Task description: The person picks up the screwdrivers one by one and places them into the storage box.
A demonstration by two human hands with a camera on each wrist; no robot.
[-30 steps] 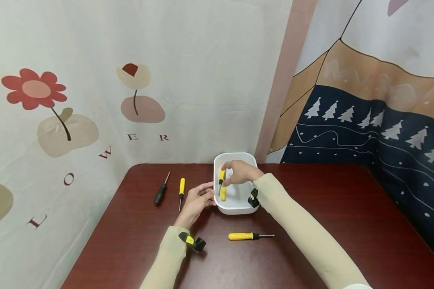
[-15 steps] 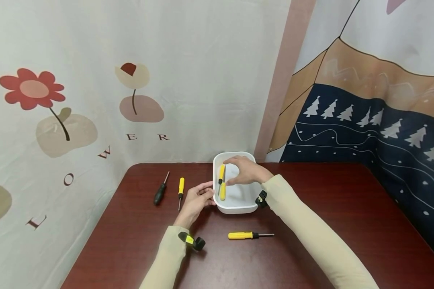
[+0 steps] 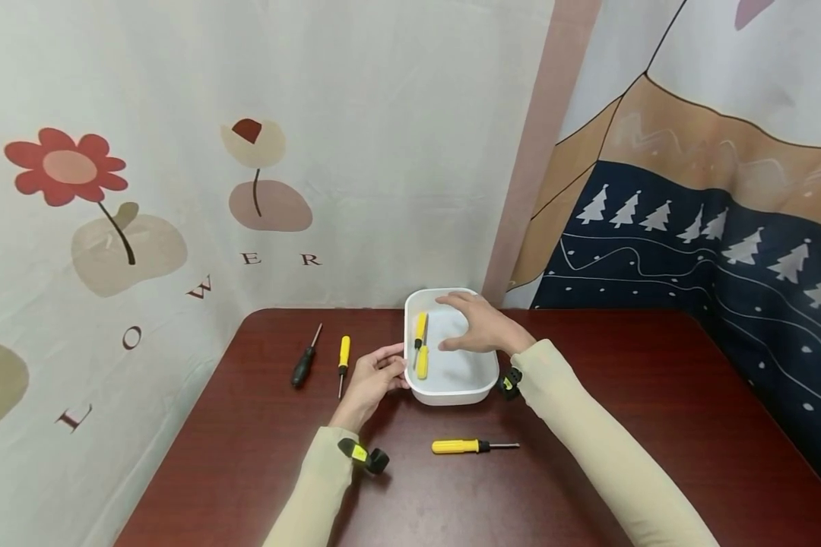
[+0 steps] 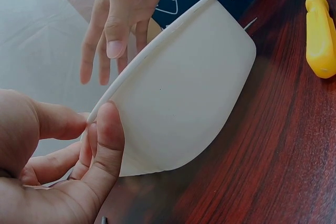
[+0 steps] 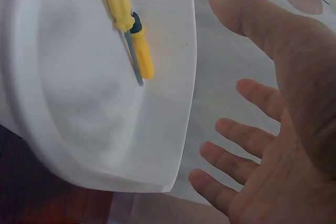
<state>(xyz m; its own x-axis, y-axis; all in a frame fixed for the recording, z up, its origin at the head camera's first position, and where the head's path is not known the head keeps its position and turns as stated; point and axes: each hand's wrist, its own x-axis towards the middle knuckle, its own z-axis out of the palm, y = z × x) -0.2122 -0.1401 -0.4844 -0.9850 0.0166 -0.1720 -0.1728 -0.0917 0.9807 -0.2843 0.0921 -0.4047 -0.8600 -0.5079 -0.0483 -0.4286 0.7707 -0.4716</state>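
Observation:
A white plastic container stands at the back of the table. Two yellow-handled screwdrivers, the nearer one and the farther one, lie side by side along its left wall, pointing opposite ways. My left hand holds the container's left side at the rim, fingertips and thumb against the edge in the left wrist view. Above the container's right half hovers my right hand, with spread fingers and nothing in them. In the right wrist view its palm faces the container, apart from the screwdrivers inside.
In front of the container a yellow screwdriver lies crosswise on the dark red table. To the left lie another yellow screwdriver and a black-handled one. A printed curtain hangs behind the table.
My right hand has drawn back rightward and away from the screwdrivers in the container, its fingers spreading wider. My left hand has stayed at the container's side.

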